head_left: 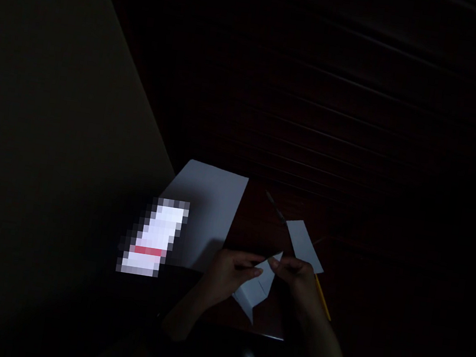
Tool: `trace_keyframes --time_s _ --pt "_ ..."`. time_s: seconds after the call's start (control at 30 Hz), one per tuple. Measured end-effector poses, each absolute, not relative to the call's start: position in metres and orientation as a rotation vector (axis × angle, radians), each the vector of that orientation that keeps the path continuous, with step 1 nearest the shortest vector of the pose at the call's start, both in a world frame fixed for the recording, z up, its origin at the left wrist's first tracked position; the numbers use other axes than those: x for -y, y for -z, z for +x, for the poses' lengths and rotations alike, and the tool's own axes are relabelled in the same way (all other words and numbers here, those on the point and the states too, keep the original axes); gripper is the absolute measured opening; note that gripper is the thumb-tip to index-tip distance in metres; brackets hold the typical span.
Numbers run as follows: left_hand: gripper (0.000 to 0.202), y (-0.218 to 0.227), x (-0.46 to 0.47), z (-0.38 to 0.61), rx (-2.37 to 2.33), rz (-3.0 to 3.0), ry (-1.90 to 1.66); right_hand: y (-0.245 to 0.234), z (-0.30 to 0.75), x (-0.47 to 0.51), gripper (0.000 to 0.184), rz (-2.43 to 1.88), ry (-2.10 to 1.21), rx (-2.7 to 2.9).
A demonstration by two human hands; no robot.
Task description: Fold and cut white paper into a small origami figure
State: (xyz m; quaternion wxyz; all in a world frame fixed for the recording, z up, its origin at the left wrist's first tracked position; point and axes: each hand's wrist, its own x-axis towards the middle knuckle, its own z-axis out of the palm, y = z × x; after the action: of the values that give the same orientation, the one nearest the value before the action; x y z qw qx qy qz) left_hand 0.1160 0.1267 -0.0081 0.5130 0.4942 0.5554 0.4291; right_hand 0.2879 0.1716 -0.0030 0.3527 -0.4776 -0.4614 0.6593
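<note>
A small folded piece of white paper (258,289) is held between my two hands above the dark table. My left hand (228,272) pinches its left edge, with the thumb lying on top. At the upper right corner my right hand (297,274) closes its fingertips on the same paper. One pointed flap hangs down toward the table's front edge. The fingers beneath the paper are hidden.
A large white sheet (215,211) lies at the left, with a bright pixelated screen (153,237) over its corner. To the right are a white paper strip (304,245), a yellow pencil (322,298) and a thin dark tool (276,207). The dark table (253,222) meets a panelled surface behind.
</note>
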Motion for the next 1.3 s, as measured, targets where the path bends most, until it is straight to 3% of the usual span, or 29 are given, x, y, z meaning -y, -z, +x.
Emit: trace_keyframes --time_s 0.5,0.77,1.0,1.3 --pt "0.032 0.004 -0.126 0.113 -1.235 1.157 -1.005 0.002 0.288 -0.173 0.014 -1.209 -1.797 0.876" --pt "0.031 0.008 -0.126 0.111 -1.208 1.156 -1.006 -0.003 0.285 -0.171 0.023 -1.313 -1.603 1.078" --pt "0.031 0.013 -0.128 0.106 -1.285 1.122 -1.069 0.003 0.281 -0.167 0.027 -1.327 -1.627 1.34" --pt "0.033 0.012 -0.128 0.106 -1.27 1.108 -1.015 0.005 0.282 -0.168 0.027 -1.299 -1.708 1.279"
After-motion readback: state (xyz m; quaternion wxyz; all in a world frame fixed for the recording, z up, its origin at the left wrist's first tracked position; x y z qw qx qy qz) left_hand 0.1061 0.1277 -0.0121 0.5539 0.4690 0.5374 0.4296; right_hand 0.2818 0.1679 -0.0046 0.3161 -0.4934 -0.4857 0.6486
